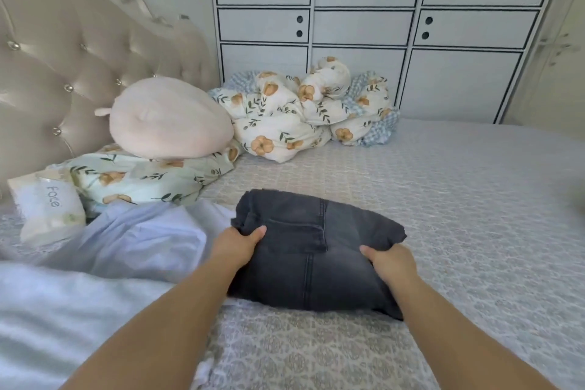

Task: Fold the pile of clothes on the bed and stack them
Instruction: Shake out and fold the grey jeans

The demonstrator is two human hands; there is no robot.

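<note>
Bedroom, daylight, soft and even. Tufted cream headboard [63,51] w/ studs at left, pale wall behind it. Straight ahead, white wardrobe [364,25], black-lined panels, round holes in the mid row. Bed [459,199] w/ grey patterned cover fills the fwd view, running right up to the wardrobe.

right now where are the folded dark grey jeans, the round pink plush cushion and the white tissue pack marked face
folded dark grey jeans [316,250]: head view, on the back pocket panel
round pink plush cushion [171,119]: head view, middle of its domed top
white tissue pack [50,206]: head view, just below the printed word
</note>
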